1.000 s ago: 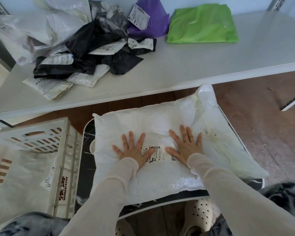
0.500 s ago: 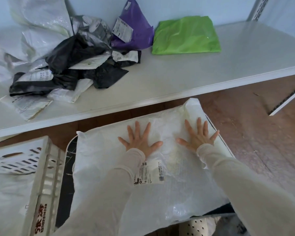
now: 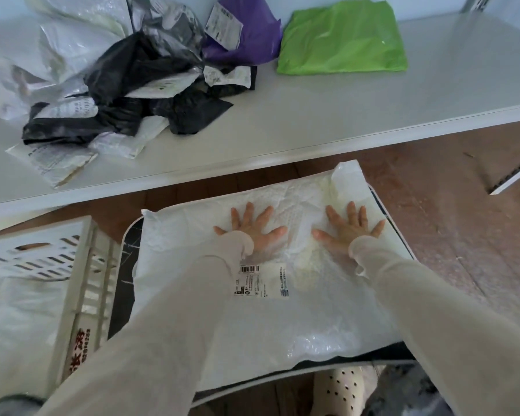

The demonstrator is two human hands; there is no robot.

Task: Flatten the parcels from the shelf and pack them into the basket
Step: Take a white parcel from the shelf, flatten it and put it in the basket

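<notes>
A large white bubble-wrap parcel [image 3: 192,253] with a barcode label lies flat on a small dark-topped table [image 3: 123,265] in front of me. My left hand [image 3: 252,229] presses on its far half with fingers spread and straight. My right hand [image 3: 347,228] presses flat beside it, nearer the parcel's far right corner. The white slatted basket [image 3: 81,283] stands at the lower left and holds a white parcel [image 3: 18,319]. On the white shelf [image 3: 342,100] lie a heap of black, white and grey parcels [image 3: 117,85], a purple parcel [image 3: 246,34] and a flat green parcel [image 3: 342,37].
Brown wood floor [image 3: 448,220] shows to the right of the small table and under the shelf. A shelf upright and a white rail [image 3: 514,178] stand at the far right. My perforated white shoe [image 3: 339,388] sits below the table's near edge.
Both hands have slid away from me across the white parcel, from beside the label to its far half, spreading wider apart. The parcel lies flatter.
</notes>
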